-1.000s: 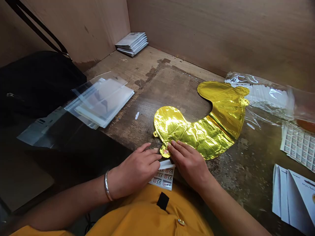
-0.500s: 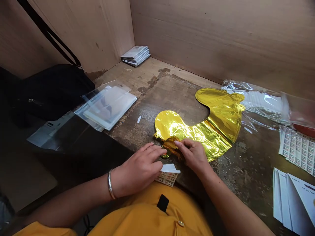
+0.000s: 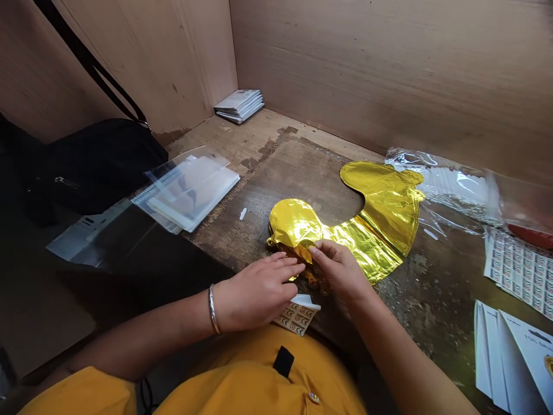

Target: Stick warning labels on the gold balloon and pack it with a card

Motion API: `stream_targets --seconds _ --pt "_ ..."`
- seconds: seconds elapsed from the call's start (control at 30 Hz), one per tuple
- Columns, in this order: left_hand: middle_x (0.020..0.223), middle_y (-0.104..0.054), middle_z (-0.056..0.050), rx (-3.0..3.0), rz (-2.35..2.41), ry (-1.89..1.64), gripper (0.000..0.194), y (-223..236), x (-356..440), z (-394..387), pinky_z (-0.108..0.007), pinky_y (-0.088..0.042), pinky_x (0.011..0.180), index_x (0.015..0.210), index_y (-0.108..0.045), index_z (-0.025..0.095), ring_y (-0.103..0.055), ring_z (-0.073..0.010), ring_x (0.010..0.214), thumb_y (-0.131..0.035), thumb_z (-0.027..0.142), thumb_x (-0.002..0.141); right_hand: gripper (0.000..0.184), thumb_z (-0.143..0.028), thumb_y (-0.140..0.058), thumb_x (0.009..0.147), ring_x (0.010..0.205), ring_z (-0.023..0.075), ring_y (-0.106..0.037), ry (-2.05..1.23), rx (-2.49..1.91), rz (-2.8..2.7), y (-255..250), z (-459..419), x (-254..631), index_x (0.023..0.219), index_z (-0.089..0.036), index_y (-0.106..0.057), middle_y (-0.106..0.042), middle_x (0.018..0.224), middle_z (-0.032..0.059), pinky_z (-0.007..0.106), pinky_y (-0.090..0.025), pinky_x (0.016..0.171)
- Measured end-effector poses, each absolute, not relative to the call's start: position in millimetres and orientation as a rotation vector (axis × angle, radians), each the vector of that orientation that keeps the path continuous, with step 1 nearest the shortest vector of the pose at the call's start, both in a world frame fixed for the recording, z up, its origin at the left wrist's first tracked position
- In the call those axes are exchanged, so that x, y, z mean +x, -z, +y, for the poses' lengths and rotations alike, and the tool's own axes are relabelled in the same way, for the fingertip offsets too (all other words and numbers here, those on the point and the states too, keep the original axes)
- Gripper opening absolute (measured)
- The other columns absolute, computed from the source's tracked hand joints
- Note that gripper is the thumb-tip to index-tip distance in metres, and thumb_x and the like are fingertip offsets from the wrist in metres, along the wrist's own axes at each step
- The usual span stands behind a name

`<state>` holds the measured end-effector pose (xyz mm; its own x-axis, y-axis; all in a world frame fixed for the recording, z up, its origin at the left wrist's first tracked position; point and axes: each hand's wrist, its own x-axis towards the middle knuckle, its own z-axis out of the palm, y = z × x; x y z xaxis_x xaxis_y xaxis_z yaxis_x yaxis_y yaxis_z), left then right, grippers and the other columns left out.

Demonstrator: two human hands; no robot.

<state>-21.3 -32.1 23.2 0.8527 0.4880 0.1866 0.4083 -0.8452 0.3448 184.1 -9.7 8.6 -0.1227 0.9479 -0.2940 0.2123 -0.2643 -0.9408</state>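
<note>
A flat gold foil balloon (image 3: 371, 219), curved like a hook, lies on the worn wooden table (image 3: 298, 167). My right hand (image 3: 341, 268) pinches the balloon's near edge and has folded it up and over. My left hand (image 3: 259, 291) rests beside it with fingers stretched toward the fold, touching the foil. A small sheet of warning stickers (image 3: 298, 316) lies at the table edge, partly under my left hand.
Clear plastic sleeves (image 3: 190, 187) lie at the left, a black bag (image 3: 90, 167) behind them. A stack of booklets (image 3: 239, 105) sits in the far corner. Plastic bags (image 3: 453, 181), sticker sheets (image 3: 516, 268) and white cards (image 3: 510, 351) are at the right.
My right hand went from lying flat on the balloon's near edge to pinching it and folding it over. My left hand slid closer to the fold.
</note>
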Motion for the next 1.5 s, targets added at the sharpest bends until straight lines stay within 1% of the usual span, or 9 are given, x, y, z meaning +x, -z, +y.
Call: stream_targets --seconds 0.23,0.37,0.47,0.7,0.9,1.07,1.23,1.3,1.5 --pt "0.122 -0.062 -0.011 2.741 0.691 -0.320 0.016 -15.0 -16.0 -28.2 -0.049 -0.029 0.114 0.084 -0.065 0.016 -0.053 -0.0271 0.121 -0.054 0.026 0.088 0.038 -0.051 -0.046 0.087 0.057 0.0127 -0.042 -1.013 -1.623 -1.608 -5.5 -16.5 183.5 0.064 -0.020 -0.047 -0.046 0.059 -0.0021 0.026 -0.037 0.054" --pt "0.089 -0.066 -0.006 2.711 0.700 -0.316 0.014 -14.1 -14.5 -27.1 -0.049 -0.030 0.112 0.079 -0.064 0.018 -0.059 -0.0216 0.099 -0.055 0.026 0.087 0.024 -0.030 -0.058 0.080 0.093 0.0224 -0.058 -0.688 -1.467 -2.019 -2.0 -25.5 184.1 0.102 -0.019 -0.058 -0.064 0.102 0.0089 0.036 -0.047 0.082" --pt "0.086 -0.064 -0.006 2.731 0.694 -0.336 0.015 -13.3 -13.3 -26.4 -0.047 -0.034 0.109 0.078 -0.064 0.018 -0.058 -0.0221 0.096 -0.055 0.026 0.086 0.024 -0.016 -0.051 0.081 0.106 0.0258 -0.056 -0.484 -1.421 -2.229 -0.5 -25.3 185.6 0.103 -0.018 -0.061 -0.062 0.117 0.0122 0.043 -0.046 0.092" --pt "0.091 -0.065 -0.009 2.687 0.633 -0.406 0.012 -8.5 -12.5 -22.4 -0.043 -0.042 0.097 0.085 -0.065 0.016 -0.056 -0.0239 0.097 -0.054 0.022 0.085 0.048 -0.013 -0.060 0.071 0.115 0.0264 -0.054 -0.604 -1.330 -2.382 -13.9 -21.5 185.4 0.118 -0.017 -0.057 -0.057 0.129 0.0132 0.044 -0.045 0.098" --pt "0.085 -0.062 -0.009 2.654 0.672 -0.371 0.017 -7.7 -14.1 -18.2 -0.038 -0.048 0.085 0.074 -0.062 0.016 -0.058 -0.0220 0.087 -0.051 0.022 0.085 0.013 -0.020 -0.052 0.087 0.092 0.0193 -0.063 -0.692 -1.304 -2.157 -12.7 -20.2 180.6 0.089 -0.021 -0.065 -0.069 0.097 0.0064 0.034 -0.051 0.081" --pt "0.132 -0.054 -0.015 2.656 0.673 -0.376 0.015 -6.6 -15.1 -18.1 -0.045 -0.039 0.104 0.085 -0.064 0.015 -0.053 -0.0263 0.118 -0.051 0.023 0.087 0.021 -0.032 -0.051 0.089 0.069 0.0162 -0.062 -0.649 -1.552 -1.731 -22.7 -8.0 195.7 0.081 -0.019 -0.065 -0.068 0.075 0.0029 0.029 -0.049 0.064" --pt "0.104 -0.066 -0.010 2.632 0.704 -0.320 0.014 -9.6 -13.7 -17.6 -0.045 -0.044 0.096 0.079 -0.062 0.016 -0.060 -0.0248 0.102 -0.054 0.025 0.085 0.044 -0.028 -0.067 0.073 0.112 0.0301 -0.057 -0.435 -1.544 -1.981 -10.4 -28.3 199.0 0.116 -0.019 -0.060 -0.063 0.122 0.0135 0.047 -0.047 0.093" --pt "0.089 -0.066 -0.007 2.619 0.718 -0.300 0.014 -10.6 -13.9 -18.3 -0.044 -0.046 0.092 0.076 -0.061 0.017 -0.061 -0.0240 0.096 -0.054 0.024 0.085 0.037 -0.017 -0.061 0.072 0.117 0.0307 -0.053 -0.387 -1.543 -2.085 -2.9 -38.3 198.6 0.109 -0.019 -0.065 -0.061 0.126 0.0132 0.050 -0.043 0.098" --pt "0.133 -0.056 -0.011 2.577 0.687 -0.351 0.010 -9.1 -17.7 -20.5 -0.049 -0.035 0.108 0.086 -0.061 0.017 -0.053 -0.0256 0.121 -0.051 0.019 0.086 0.015 -0.030 -0.060 0.072 0.066 0.0191 -0.063 -0.735 -1.741 -1.619 -20.1 10.3 252.8 0.071 -0.019 -0.070 -0.070 0.071 0.0040 0.032 -0.050 0.064"
